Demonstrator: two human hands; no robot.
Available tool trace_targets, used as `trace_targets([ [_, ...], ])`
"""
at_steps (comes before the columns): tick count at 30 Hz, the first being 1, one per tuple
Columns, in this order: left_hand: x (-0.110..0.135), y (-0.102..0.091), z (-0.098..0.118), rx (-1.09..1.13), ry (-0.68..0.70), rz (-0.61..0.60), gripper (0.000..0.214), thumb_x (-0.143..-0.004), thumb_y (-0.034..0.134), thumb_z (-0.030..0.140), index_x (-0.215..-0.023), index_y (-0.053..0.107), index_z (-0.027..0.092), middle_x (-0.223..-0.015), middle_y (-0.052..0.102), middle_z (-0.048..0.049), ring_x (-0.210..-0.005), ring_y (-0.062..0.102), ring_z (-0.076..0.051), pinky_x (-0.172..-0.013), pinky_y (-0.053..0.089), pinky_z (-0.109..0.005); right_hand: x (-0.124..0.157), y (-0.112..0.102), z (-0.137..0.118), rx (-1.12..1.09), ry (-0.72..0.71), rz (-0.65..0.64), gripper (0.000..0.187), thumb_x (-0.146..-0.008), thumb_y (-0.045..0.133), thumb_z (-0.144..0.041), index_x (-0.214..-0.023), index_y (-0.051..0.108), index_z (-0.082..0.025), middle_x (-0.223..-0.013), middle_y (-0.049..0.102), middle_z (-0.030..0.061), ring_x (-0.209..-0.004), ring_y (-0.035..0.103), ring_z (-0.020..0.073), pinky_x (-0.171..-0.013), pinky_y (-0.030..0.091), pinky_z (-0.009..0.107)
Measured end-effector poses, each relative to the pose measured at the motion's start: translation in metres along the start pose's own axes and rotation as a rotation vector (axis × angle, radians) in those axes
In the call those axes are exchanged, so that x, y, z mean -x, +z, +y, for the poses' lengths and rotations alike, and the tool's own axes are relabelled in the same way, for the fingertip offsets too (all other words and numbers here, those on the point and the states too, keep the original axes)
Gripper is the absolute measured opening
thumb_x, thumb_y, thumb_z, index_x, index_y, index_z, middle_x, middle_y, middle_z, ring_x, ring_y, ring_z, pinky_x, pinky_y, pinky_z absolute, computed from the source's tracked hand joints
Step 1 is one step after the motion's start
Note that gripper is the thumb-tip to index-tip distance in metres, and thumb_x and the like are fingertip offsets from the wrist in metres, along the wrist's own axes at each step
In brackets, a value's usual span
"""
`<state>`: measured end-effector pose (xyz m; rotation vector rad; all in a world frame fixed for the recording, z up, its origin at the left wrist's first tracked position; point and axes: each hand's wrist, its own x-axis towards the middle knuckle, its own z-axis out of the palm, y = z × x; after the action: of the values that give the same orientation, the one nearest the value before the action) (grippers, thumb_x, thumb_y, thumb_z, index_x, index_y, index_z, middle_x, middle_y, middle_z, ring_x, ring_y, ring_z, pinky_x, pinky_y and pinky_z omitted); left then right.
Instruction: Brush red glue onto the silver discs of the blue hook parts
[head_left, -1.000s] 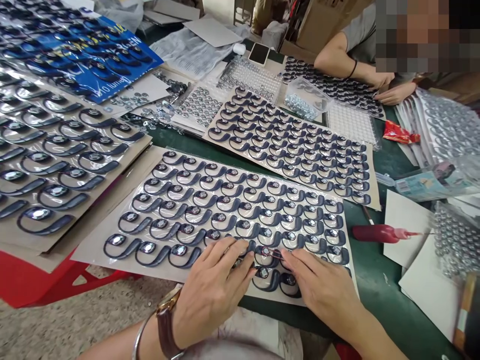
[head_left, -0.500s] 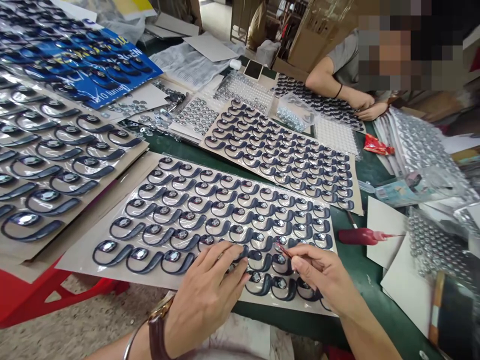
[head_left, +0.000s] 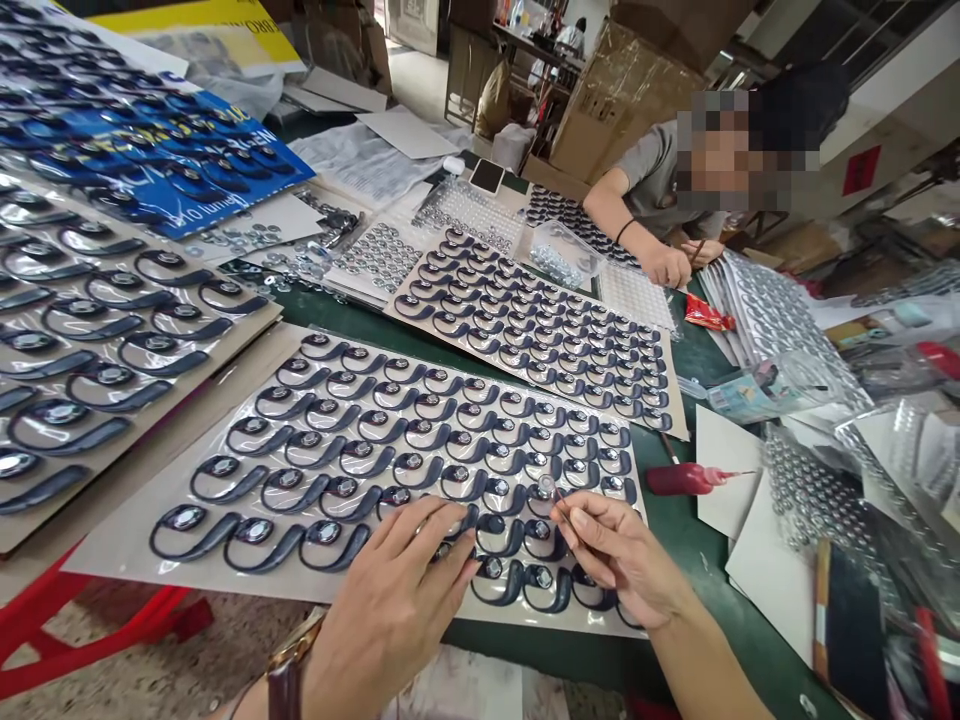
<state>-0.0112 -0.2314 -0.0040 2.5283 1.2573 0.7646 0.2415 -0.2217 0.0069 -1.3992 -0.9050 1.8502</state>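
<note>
The green tabletop (head_left: pixel 675 545) runs beneath the work. Across it, a co-worker (head_left: pixel 649 160) in grey bends forward, both hands low beyond a red packet (head_left: pixel 709 313). The front card (head_left: pixel 127 560) slants across the near side of the tabletop. Well over to the left, the left card (head_left: pixel 244 325) is cut off by the edge of view. The far card (head_left: pixel 677 415) lies just behind the front one. The left hand (head_left: pixel 390 600) rests palm down on the front card, its fingers slightly apart over the lower rows. The right hand (head_left: pixel 626 555) is just beside it, above the card, fingers clamped on tweezers. The red bottle (head_left: pixel 679 478) lies on its side, right of the front card, nozzle pointing right. The tweezers (head_left: pixel 559 500) tilt up and left from the right fingers. Dark, curled hooks (head_left: pixel 206 545) fill all three cards in rows, most topped with shiny stones. One small round stone (head_left: pixel 547 486) shows at the tweezers' tip; whether it is gripped, I cannot tell.
</note>
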Motion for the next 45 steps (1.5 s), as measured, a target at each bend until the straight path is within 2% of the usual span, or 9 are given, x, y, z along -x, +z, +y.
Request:
trace_targets([
  [15, 0.000, 0.002, 0.000, -0.016, 0.005, -0.016, 0.019, -0.086, 0.047, 0.017, -0.098, 0.062, 0.017, -0.109, 0.055, -0.0070, -0.107, 0.047, -0.024, -0.086, 0.043, -0.041, -0.002, 0.000, 0.004, 0.029, -0.008, -0.002, 0.026, -0.085, 0.055, -0.038, -0.089, 0.061, -0.014, -0.068, 0.052, -0.0014, -0.036, 0.026, -0.0017, -0.037, 0.010, 0.017],
  [17, 0.001, 0.002, 0.000, -0.024, 0.003, -0.037, 0.020, -0.086, 0.047, 0.017, -0.099, 0.062, 0.018, -0.110, 0.055, -0.0066, -0.107, 0.047, -0.024, -0.087, 0.043, -0.041, 0.001, -0.003, 0.004, 0.118, -0.052, 0.046, 0.026, -0.085, 0.054, -0.039, -0.090, 0.061, -0.014, -0.069, 0.053, -0.0010, -0.037, 0.028, -0.0005, -0.037, 0.015, 0.017],
  [20, 0.002, 0.001, -0.001, -0.025, -0.006, -0.039, 0.020, -0.086, 0.047, 0.018, -0.099, 0.062, 0.018, -0.111, 0.055, -0.0064, -0.107, 0.047, -0.024, -0.087, 0.043, -0.040, 0.008, -0.006, 0.001, 0.351, -0.157, 0.157, 0.024, -0.085, 0.054, -0.037, -0.094, 0.062, -0.016, -0.071, 0.055, 0.0005, -0.041, 0.036, 0.0031, -0.039, 0.029, 0.019],
  [23, 0.001, 0.000, -0.002, -0.023, -0.011, -0.042, 0.020, -0.086, 0.047, 0.018, -0.100, 0.062, 0.018, -0.112, 0.055, -0.0065, -0.108, 0.047, -0.025, -0.087, 0.043, -0.041, 0.015, -0.005, 0.000, 0.650, -0.349, 0.200, 0.021, -0.086, 0.053, -0.030, -0.099, 0.064, -0.018, -0.080, 0.059, 0.0048, -0.057, 0.053, 0.0113, -0.051, 0.044, 0.024],
  [25, 0.001, 0.000, -0.002, -0.018, -0.006, -0.056, 0.020, -0.086, 0.048, 0.019, -0.100, 0.062, 0.019, -0.111, 0.056, -0.0064, -0.109, 0.047, -0.025, -0.087, 0.043, -0.041, 0.017, -0.002, 0.003, 0.829, -0.514, 0.197, 0.020, -0.087, 0.051, -0.024, -0.102, 0.064, -0.020, -0.088, 0.060, 0.0070, -0.073, 0.058, 0.0156, -0.063, 0.049, 0.027],
  [27, -0.001, 0.001, -0.002, -0.014, 0.000, -0.069, 0.019, -0.086, 0.050, 0.020, -0.100, 0.062, 0.019, -0.111, 0.056, -0.0065, -0.110, 0.046, -0.026, -0.087, 0.043, -0.042, 0.016, 0.001, 0.009, 0.975, -0.619, 0.196, 0.023, -0.088, 0.049, -0.020, -0.106, 0.063, -0.022, -0.093, 0.060, 0.0072, -0.077, 0.060, 0.0149, -0.067, 0.050, 0.027],
  [31, -0.005, 0.003, 0.000, -0.018, 0.018, -0.088, 0.020, -0.085, 0.052, 0.022, -0.102, 0.061, 0.019, -0.112, 0.055, -0.0069, -0.112, 0.045, -0.027, -0.089, 0.043, -0.045, 0.012, 0.007, 0.019, 1.184, -0.683, 0.164, 0.030, -0.088, 0.046, -0.015, -0.115, 0.058, -0.024, -0.100, 0.059, 0.0061, -0.069, 0.063, 0.0091, -0.060, 0.051, 0.019],
  [36, -0.008, 0.004, -0.001, -0.024, 0.024, -0.108, 0.020, -0.085, 0.052, 0.024, -0.102, 0.061, 0.020, -0.114, 0.055, -0.0071, -0.113, 0.045, -0.027, -0.088, 0.043, -0.045, 0.009, 0.008, 0.020, 1.391, -0.703, 0.150, 0.032, -0.089, 0.046, -0.017, -0.118, 0.056, -0.024, -0.099, 0.062, 0.0055, -0.067, 0.063, 0.0087, -0.057, 0.048, 0.018],
  [45, -0.008, 0.004, 0.000, -0.039, 0.030, -0.096, 0.020, -0.086, 0.051, 0.025, -0.102, 0.061, 0.019, -0.113, 0.055, -0.0069, -0.113, 0.045, -0.027, -0.088, 0.043, -0.044, 0.009, 0.009, 0.020, 1.473, -0.716, 0.151, 0.030, -0.089, 0.047, -0.018, -0.118, 0.056, -0.024, -0.094, 0.063, 0.0024, -0.067, 0.061, 0.0082, -0.055, 0.044, 0.018],
])
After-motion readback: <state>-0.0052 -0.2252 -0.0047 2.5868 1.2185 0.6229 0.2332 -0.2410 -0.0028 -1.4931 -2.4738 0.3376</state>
